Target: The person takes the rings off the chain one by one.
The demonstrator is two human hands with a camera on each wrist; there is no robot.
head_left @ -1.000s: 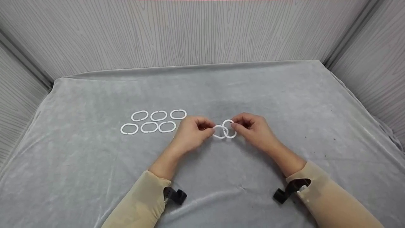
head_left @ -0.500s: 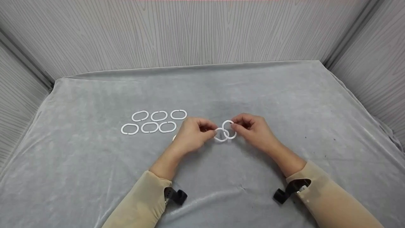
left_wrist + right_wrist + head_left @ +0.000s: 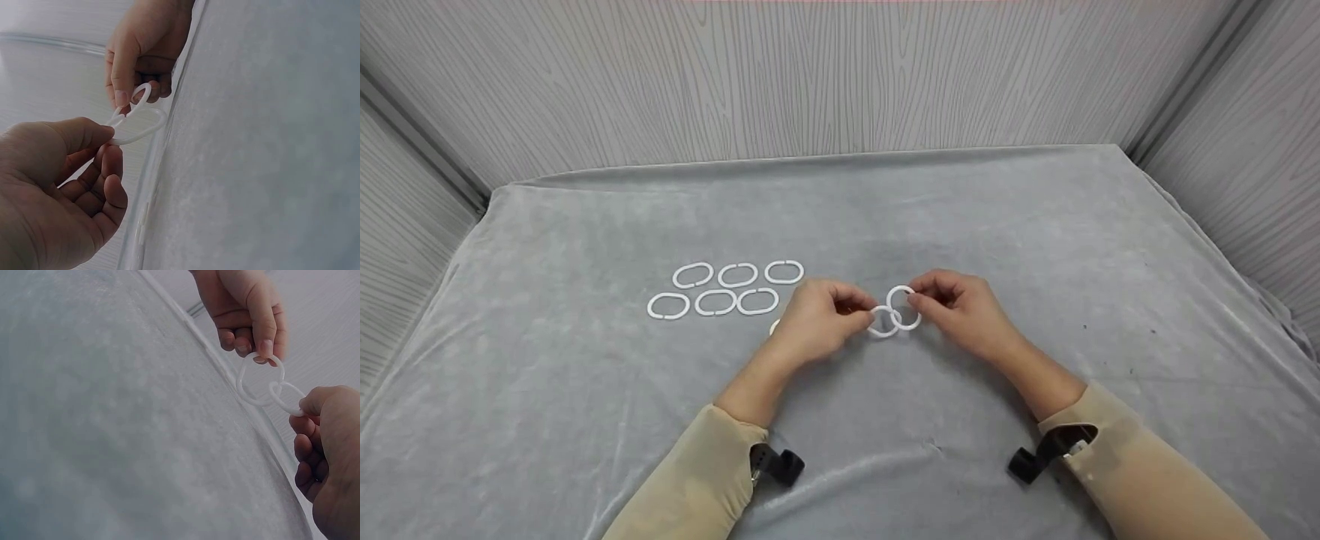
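Observation:
Between the thumb and fingers of my left hand point(image 3: 821, 319) I pinch a white oval ring point(image 3: 883, 334). My right hand point(image 3: 964, 307) pinches a second white oval ring point(image 3: 897, 288) at its side. The two rings cross at the middle and look hooked through each other, also in the right wrist view, where the left-hand ring point(image 3: 240, 385) hangs beside the right-hand ring point(image 3: 286, 406). Both are held a little above the cloth. My fingertips hide parts of each ring.
Several more white oval rings, each with a small gap, lie in two rows left of my hands, such as this ring point(image 3: 667, 306). One ring point(image 3: 774, 326) is mostly hidden behind my left hand. Grey cloth point(image 3: 997, 202) covers the table; panelled walls point(image 3: 840, 75) surround it.
My left hand has shifted slightly right and nearer to me, and its ring has tipped a little lower against the other ring. The right hand has hardly moved.

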